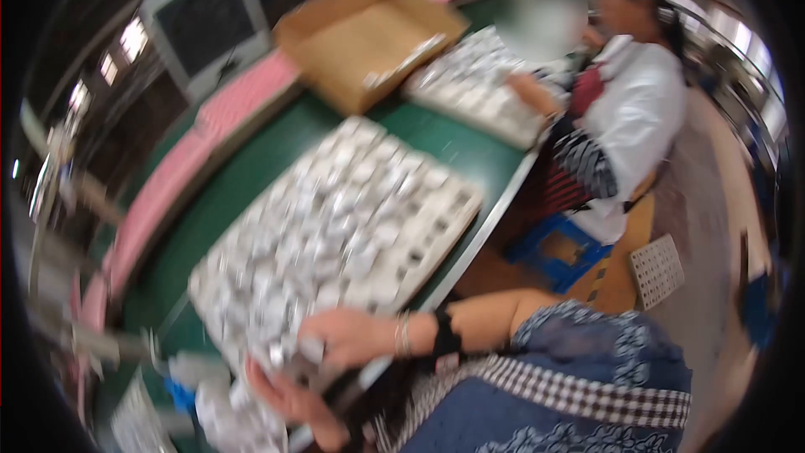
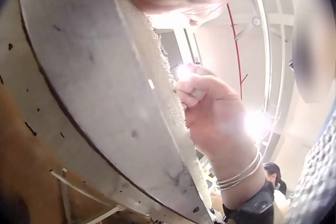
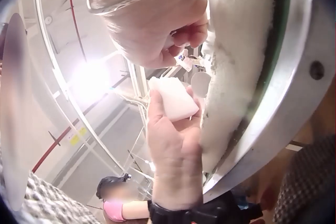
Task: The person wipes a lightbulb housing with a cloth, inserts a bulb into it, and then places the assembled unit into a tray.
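A thick pale foam tray (image 1: pixel 444 231), set with rows of shiny white pieces (image 1: pixel 293 227), lies on the green table; bare holes show along its right side. My right hand (image 1: pixel 348 337), wearing bracelets, is over the tray's near edge with fingers curled, pinching a small pale shiny piece (image 1: pixel 311 347). In the right wrist view my left hand (image 3: pixel 176 140) holds a white square block (image 3: pixel 176 98) between thumb and fingers. In the head view the left hand (image 1: pixel 293 398) is just beside the tray's near corner, and the block is hidden there.
A white bag-like bundle (image 1: pixel 239 415) lies near the left hand. Farther along the green table (image 1: pixel 268 147) are a cardboard box (image 1: pixel 360 38) and another filled tray (image 1: pixel 478 109), where a person (image 1: pixel 633 93) works. A blue stool (image 1: pixel 558 248) and a holed panel (image 1: pixel 658 271) are on the floor.
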The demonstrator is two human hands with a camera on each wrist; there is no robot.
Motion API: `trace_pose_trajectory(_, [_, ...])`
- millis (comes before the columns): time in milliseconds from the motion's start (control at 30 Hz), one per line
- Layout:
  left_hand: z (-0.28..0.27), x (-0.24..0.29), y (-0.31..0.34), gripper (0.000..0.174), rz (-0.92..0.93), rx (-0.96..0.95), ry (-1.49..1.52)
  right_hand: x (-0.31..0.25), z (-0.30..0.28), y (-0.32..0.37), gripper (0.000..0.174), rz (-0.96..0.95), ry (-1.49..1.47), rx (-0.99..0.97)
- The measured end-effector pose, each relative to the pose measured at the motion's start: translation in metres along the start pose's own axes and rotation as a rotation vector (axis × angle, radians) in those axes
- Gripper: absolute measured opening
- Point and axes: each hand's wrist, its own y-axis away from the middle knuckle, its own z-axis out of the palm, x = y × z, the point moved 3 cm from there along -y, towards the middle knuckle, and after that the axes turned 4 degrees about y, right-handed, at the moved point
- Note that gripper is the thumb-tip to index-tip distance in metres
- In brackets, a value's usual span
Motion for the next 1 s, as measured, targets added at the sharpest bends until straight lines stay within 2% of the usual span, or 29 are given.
trace_pose_trajectory(33, [0.0, 0.018, -0.004, 0.036, -0.039, -0.056, -0.011, -0.002, 0.0, 0.0, 0.027, -0.121, 0.008, 0.135])
trace_pose_trajectory(67, [0.0, 0.024, -0.005, 0.035, 0.004, -0.09, -0.019, 0.0, 0.0, -0.002, 0.026, -0.135, -0.016, 0.174])
trace_pose_trajectory(133, [0.001, 0.042, -0.003, 0.032, 0.097, -0.106, 0.003, 0.003, 0.0, -0.003, 0.024, -0.069, -0.018, 0.154])
trace_pose_trajectory(167, [0.004, 0.052, -0.001, 0.031, 0.17, -0.163, -0.046, 0.001, -0.005, -0.004, 0.025, -0.116, 0.041, 0.173])
trace_pose_trajectory(233, [0.019, 0.072, 0.002, 0.029, 0.32, -0.314, -0.146, 0.01, -0.002, -0.006, 0.028, -0.035, -0.059, 0.082])
trace_pose_trajectory(267, [0.026, 0.078, 0.004, 0.029, 0.407, -0.394, -0.195, 0.011, 0.003, -0.003, 0.028, -0.108, 0.047, 0.129])
trace_pose_trajectory(400, [0.042, 0.07, -0.007, 0.029, 0.418, -0.337, -0.177, 0.014, -0.006, -0.006, 0.027, -0.126, -0.079, 0.138])
trace_pose_trajectory(467, [0.043, 0.065, -0.012, 0.026, 0.292, -0.343, -0.024, 0.014, -0.011, -0.006, 0.026, -0.119, -0.153, 0.176])
trace_pose_trajectory(533, [0.038, 0.055, -0.012, 0.025, 0.229, -0.27, -0.081, 0.021, -0.006, -0.005, 0.022, 0.095, -0.302, 0.037])
trace_pose_trajectory(567, [0.03, 0.046, -0.014, 0.025, 0.078, -0.164, -0.017, 0.02, -0.006, -0.005, 0.02, -0.001, -0.195, 0.088])
trace_pose_trajectory(600, [0.023, 0.038, -0.016, 0.025, -0.069, -0.056, 0.046, 0.02, -0.005, -0.005, 0.02, -0.008, -0.197, 0.088])
trace_pose_trajectory(633, [0.02, 0.041, -0.017, 0.026, 0.038, -0.083, -0.047, 0.018, -0.005, -0.006, 0.02, -0.019, -0.147, 0.099])
trace_pose_trajectory(667, [0.02, 0.048, -0.017, 0.026, 0.036, -0.083, -0.052, 0.016, -0.004, -0.004, 0.021, -0.026, -0.098, 0.107])
trace_pose_trajectory(733, [0.035, 0.079, -0.01, 0.025, 0.397, -0.369, -0.248, 0.014, 0.0, 0.0, 0.022, -0.058, -0.167, 0.12])
trace_pose_trajectory(800, [0.04, 0.082, -0.011, 0.025, 0.424, -0.322, -0.253, 0.015, 0.0, -0.003, 0.023, -0.107, -0.229, 0.14])
trace_pose_trajectory(933, [0.035, 0.067, -0.025, 0.023, 0.321, -0.291, -0.278, 0.016, -0.005, -0.004, 0.023, -0.104, -0.11, 0.136])
trace_pose_trajectory(1000, [0.026, 0.057, -0.019, 0.024, 0.274, -0.184, -0.294, 0.019, -0.006, -0.002, 0.023, 0.039, -0.14, 0.088])
